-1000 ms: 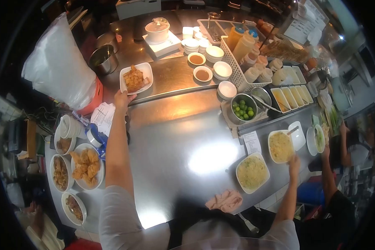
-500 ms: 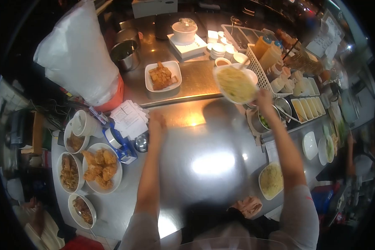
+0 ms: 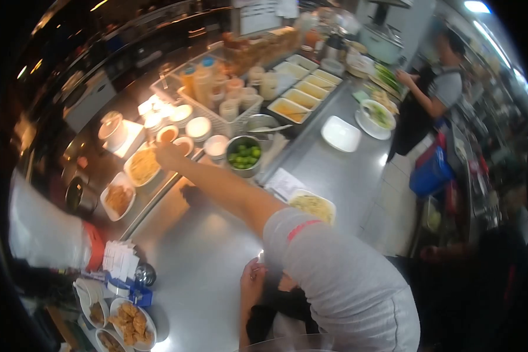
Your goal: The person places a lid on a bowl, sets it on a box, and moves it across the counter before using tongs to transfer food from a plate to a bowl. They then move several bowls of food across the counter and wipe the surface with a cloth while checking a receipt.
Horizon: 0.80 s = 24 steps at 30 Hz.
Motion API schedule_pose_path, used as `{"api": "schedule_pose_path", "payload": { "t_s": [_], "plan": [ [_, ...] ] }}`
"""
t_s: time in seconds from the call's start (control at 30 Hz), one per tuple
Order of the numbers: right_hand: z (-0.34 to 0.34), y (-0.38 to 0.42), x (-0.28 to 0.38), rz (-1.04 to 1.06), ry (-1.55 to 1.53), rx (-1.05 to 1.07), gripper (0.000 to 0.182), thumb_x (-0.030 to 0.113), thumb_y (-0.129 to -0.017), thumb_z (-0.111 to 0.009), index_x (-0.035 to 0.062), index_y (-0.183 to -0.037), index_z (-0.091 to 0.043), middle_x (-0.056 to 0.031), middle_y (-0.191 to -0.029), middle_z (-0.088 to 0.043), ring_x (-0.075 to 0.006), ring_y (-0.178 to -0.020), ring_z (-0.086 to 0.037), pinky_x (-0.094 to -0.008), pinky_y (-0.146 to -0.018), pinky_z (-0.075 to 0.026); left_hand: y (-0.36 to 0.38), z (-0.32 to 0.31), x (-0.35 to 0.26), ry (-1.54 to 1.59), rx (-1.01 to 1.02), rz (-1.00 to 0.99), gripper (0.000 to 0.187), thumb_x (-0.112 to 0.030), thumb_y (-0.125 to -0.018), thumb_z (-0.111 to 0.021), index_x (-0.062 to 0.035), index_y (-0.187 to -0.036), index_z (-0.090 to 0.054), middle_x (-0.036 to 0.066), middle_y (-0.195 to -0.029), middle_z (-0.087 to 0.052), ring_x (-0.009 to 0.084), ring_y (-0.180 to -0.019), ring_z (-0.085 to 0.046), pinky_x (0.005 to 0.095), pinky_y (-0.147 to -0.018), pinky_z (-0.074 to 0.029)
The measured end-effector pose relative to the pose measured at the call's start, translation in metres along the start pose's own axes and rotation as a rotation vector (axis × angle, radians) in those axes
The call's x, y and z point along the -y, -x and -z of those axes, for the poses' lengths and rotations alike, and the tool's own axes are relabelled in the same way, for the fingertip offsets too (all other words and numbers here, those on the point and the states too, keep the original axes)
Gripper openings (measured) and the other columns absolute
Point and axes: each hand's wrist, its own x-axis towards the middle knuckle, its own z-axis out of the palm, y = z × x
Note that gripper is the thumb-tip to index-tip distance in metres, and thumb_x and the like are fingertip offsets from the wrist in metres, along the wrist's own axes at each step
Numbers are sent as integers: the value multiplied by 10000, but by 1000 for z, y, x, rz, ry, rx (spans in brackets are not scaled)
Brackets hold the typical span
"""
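My right hand (image 3: 169, 157) reaches out to the raised steel shelf, its fingers at the right edge of a white dish of pale yellow noodle-like food (image 3: 144, 166). The fingertips are partly hidden, but they appear closed on the rim. Right beside that dish is a white dish of browned fried pieces (image 3: 118, 199). My left hand (image 3: 253, 280) is close to my body above the counter's near side, fingers curled. A small whitish spot shows by its fingertips, too small to name.
Sauce cups (image 3: 198, 128), a pot of green limes (image 3: 244, 156) and squeeze bottles (image 3: 204, 81) stand beyond my right arm. A white dish (image 3: 341, 134) sits on the right counter. Fried chicken (image 3: 129, 322) is at lower left. A co-worker (image 3: 440, 88) stands at far right.
My view has turned right. My right hand has carried the noodle dish left onto the shelf beside the fried pieces. My left hand has drawn back from the receipts toward my body.
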Motion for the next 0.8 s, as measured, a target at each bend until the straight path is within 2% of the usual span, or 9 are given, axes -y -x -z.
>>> {"api": "schedule_pose_path", "payload": {
  "t_s": [0.03,0.13,0.2,0.37,0.43,0.5,0.57,0.63,0.8],
  "plan": [
    [81,-33,39,-238,234,499,228,118,-768,-528,34,-977,-563,-127,-851,-625,-278,-808,-604,-334,-724,-476,-2,-9,5,24,75,67,379,-151,-877,-538,25,-1195,-431,107,-969,-580,160,-830,-577,255,-747,-460],
    [183,-69,-25,-104,369,93,74,134,-681,-606,75,-654,-643,-97,-702,-626,-234,-677,-621,-349,-636,-484,-6,-35,-5,168,118,220,382,-162,-886,-524,26,-1199,-415,113,-968,-578,176,-846,-581,272,-760,-471],
    [323,-70,-49,-181,-119,-38,132,92,-707,-607,35,-800,-682,-113,-719,-654,-188,-671,-622,-298,-593,-491,-9,-55,-15,251,135,266,386,-165,-897,-503,29,-1210,-388,133,-969,-575,198,-843,-588,294,-763,-489],
    [592,35,-148,-617,41,-330,267,270,-795,-625,9,-823,-674,-29,-656,-609,-102,-572,-547,-238,-538,-435,-18,-142,-32,426,133,437,387,-144,-927,-419,24,-1254,-301,192,-1052,-538,269,-875,-597,340,-793,-507],
    [675,121,-243,-566,290,-533,246,212,-826,-564,-12,-867,-658,-46,-687,-622,-137,-638,-576,-267,-594,-454,-32,-185,-33,447,131,422,385,-125,-927,-405,18,-1263,-283,202,-1089,-518,286,-888,-595,356,-805,-507],
    [744,222,-332,-642,496,-777,246,153,-867,-463,-26,-868,-631,-124,-899,-652,-230,-777,-621,-344,-702,-462,-29,-214,-15,430,-259,293,372,-82,-920,-378,5,-1266,-275,210,-1147,-480,307,-920,-585,383,-811,-512],
    [792,278,-345,-1178,665,-526,318,267,-864,-480,-22,-868,-610,-95,-728,-639,-239,-691,-603,-349,-622,-473,-31,-227,5,530,-460,150,375,-46,-904,-361,-7,-1268,-279,204,-1185,-454,320,-968,-559,400,-813,-516],
    [806,320,-387,-1491,105,-654,357,341,-852,-505,-2,-894,-595,-68,-590,-571,-223,-635,-578,-320,-568,-475,-30,-228,15,475,-515,116,373,-17,-881,-364,-6,-1251,-314,183,-1206,-443,312,-1013,-536,404,-810,-516],
    [784,320,-464,-1433,-534,-707,332,293,-862,-492,21,-1053,-486,-141,-916,-556,-193,-717,-570,-303,-616,-510,-31,-244,-2,269,-544,54,367,-11,-860,-375,-9,-1227,-366,149,-1221,-442,277,-1055,-514,405,-828,-505]
  ]
}}
